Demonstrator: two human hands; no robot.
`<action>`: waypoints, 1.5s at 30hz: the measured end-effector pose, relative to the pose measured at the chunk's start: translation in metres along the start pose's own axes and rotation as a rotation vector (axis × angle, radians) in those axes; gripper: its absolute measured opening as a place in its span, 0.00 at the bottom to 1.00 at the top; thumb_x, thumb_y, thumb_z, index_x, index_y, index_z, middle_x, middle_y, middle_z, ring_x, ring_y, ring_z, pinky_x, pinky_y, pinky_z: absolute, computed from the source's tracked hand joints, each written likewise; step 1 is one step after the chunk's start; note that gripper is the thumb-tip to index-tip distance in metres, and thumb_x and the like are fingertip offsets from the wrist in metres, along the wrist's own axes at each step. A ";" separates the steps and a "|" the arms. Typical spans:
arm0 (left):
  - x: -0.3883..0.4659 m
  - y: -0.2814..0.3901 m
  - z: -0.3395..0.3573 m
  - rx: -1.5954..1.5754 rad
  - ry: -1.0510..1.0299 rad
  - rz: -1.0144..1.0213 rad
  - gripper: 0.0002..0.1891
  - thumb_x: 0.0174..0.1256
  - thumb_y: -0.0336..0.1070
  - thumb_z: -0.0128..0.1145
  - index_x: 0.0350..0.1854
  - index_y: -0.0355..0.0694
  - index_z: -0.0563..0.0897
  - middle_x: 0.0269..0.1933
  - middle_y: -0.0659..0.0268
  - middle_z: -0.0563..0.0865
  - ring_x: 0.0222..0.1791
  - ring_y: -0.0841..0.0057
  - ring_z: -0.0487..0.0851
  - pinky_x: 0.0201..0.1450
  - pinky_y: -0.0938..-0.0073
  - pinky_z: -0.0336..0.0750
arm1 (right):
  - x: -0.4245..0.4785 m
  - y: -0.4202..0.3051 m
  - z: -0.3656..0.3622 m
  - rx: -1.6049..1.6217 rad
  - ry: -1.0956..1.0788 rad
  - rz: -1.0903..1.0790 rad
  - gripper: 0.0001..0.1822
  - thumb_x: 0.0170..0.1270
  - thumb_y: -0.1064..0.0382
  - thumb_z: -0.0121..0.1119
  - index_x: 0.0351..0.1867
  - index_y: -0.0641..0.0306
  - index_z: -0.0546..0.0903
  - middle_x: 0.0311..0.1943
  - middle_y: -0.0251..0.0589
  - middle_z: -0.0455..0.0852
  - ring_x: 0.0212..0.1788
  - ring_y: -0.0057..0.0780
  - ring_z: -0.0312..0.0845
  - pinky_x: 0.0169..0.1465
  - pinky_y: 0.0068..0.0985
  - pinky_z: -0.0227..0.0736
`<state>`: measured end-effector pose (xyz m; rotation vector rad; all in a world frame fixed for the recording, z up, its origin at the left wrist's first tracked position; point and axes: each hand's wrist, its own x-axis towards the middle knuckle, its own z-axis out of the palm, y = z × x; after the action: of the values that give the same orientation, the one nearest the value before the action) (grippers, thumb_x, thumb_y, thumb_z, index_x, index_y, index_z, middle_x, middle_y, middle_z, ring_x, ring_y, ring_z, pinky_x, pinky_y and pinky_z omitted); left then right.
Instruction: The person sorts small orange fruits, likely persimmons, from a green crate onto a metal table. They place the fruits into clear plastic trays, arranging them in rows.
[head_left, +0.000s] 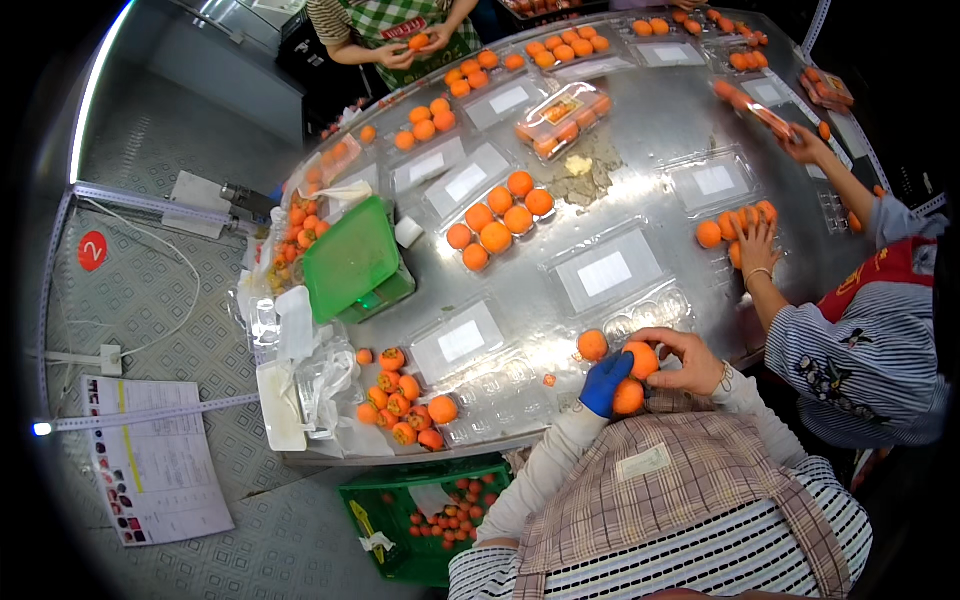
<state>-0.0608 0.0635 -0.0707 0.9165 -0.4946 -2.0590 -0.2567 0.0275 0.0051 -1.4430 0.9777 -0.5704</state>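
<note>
My left hand (606, 382), in a blue glove, holds an orange persimmon (628, 396) low against its palm side, at the table's near edge. A second persimmon (641, 360) is between both hands, with the bare fingers of my right hand (686, 362) on its right side. Just above the glove, one more persimmon (592, 344) lies by an open clear plastic clamshell tray (649, 309). To the left, another clear tray (487, 394) has a single persimmon (442, 409) at its left end, beside a pile of persimmons with leafy caps (397, 403).
A green-lidded box (352, 259) stands left on the metal table (525, 300). A filled tray (496, 217) and a closed clamshell (562, 120) lie farther in. Co-workers' hands (757, 244) handle fruit at right and across. A green crate (420, 525) sits below the edge.
</note>
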 end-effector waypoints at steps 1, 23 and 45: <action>0.001 -0.004 -0.003 0.073 0.046 -0.006 0.25 0.74 0.47 0.52 0.61 0.30 0.76 0.54 0.59 0.83 0.52 0.74 0.81 0.56 0.74 0.75 | 0.000 -0.007 0.001 -0.011 -0.001 -0.001 0.36 0.52 0.53 0.73 0.63 0.58 0.76 0.59 0.40 0.79 0.58 0.30 0.75 0.54 0.27 0.70; -0.001 -0.001 -0.013 0.060 0.169 0.058 0.17 0.73 0.40 0.54 0.53 0.30 0.81 0.47 0.62 0.85 0.46 0.77 0.82 0.49 0.76 0.77 | 0.004 -0.009 0.010 -0.099 0.095 -0.107 0.40 0.51 0.60 0.74 0.68 0.59 0.70 0.59 0.44 0.79 0.54 0.32 0.78 0.54 0.29 0.75; -0.001 0.012 0.004 0.373 0.104 0.092 0.24 0.71 0.36 0.55 0.65 0.30 0.73 0.54 0.57 0.84 0.51 0.73 0.83 0.55 0.75 0.77 | -0.003 0.012 -0.004 -0.128 0.243 0.009 0.32 0.47 0.58 0.75 0.57 0.58 0.79 0.49 0.35 0.83 0.46 0.26 0.76 0.49 0.24 0.72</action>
<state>-0.0573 0.0571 -0.0609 1.1866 -0.8669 -1.8571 -0.2643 0.0287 -0.0055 -1.5049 1.2307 -0.6983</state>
